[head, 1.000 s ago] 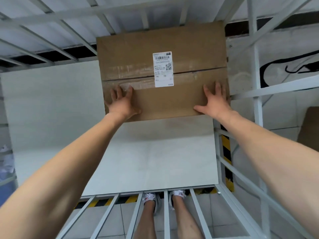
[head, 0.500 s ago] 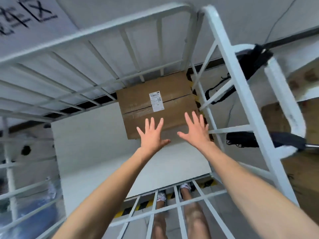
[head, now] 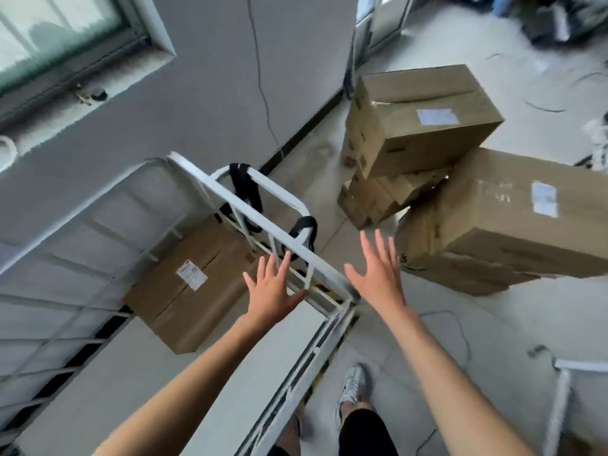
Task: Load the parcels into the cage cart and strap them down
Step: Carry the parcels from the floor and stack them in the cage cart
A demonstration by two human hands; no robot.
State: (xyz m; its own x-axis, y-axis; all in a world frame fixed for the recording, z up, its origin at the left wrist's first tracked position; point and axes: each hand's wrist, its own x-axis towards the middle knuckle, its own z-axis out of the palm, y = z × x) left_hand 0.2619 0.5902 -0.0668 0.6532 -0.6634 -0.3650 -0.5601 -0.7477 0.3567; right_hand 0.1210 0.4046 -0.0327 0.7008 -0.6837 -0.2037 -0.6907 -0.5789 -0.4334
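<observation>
Lying released: loaded parcel (head: pixel 194 284) inside the cage cart (head: pixel 250 205), below-left of the left fingers (head: pixel 283 263), no longer touched.
Fingers: left hand (head: pixel 273 291) and right hand (head: pixel 378 274) spread straight, holding nothing.
Waiting parcels: stack (head: pixel 424 116) just beyond the right fingers (head: pixel 367 246), on the floor (head: pixel 513 327).
Meaning: one loaded; fetching likely follows, straps (head: pixel 243 179) unused.

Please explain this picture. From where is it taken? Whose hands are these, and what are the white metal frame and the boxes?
A camera worn on a person's head took it, looking down. No machine works here: the left hand and the right hand are bare, open, and hold nothing. The white frame is a cage cart; one labelled parcel lies on its floor, and black straps hang on its rail. Beside it, other parcels are stacked on the room's floor.
</observation>
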